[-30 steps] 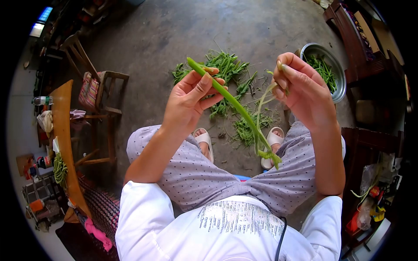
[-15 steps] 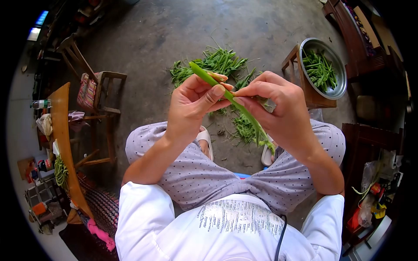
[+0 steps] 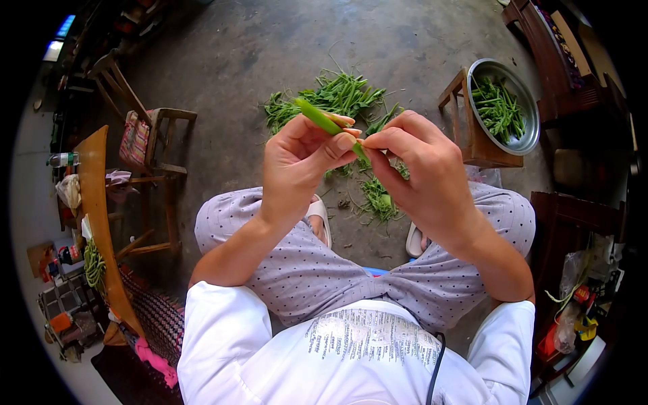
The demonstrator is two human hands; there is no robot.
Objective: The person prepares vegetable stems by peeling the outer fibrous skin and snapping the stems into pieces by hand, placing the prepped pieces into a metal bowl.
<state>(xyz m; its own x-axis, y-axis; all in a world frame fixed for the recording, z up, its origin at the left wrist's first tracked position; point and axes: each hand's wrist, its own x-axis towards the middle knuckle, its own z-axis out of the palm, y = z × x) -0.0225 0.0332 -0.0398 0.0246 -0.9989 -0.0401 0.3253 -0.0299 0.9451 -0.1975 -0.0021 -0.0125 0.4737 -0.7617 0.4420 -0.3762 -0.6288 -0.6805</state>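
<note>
A thick green vegetable stalk (image 3: 316, 116) slants between my two hands above the floor, its upper end pointing up and left. My left hand (image 3: 297, 152) is closed round its middle, thumb across the front and fingers behind. The thumb and forefinger of my right hand (image 3: 428, 165) pinch together at the stalk's lower end, close to my left fingertips. What exactly the right fingertips grip there is too small to make out. Beneath my hands lies a pile of leafy green stalks (image 3: 347, 93), with a smaller heap of green trimmings (image 3: 379, 199) between my feet.
To the right, a metal basin (image 3: 535, 121) of green stalks rests on a wooden stool (image 3: 486, 145). A wooden chair (image 3: 158, 131) and a table edge (image 3: 101, 223) stand on the left. Dark wooden furniture (image 3: 574, 209) lines the right side.
The long lower part of the stalk, which hung below my right hand, no longer shows. My right hand has shifted slightly left, while my left hand stays nearly in place.
</note>
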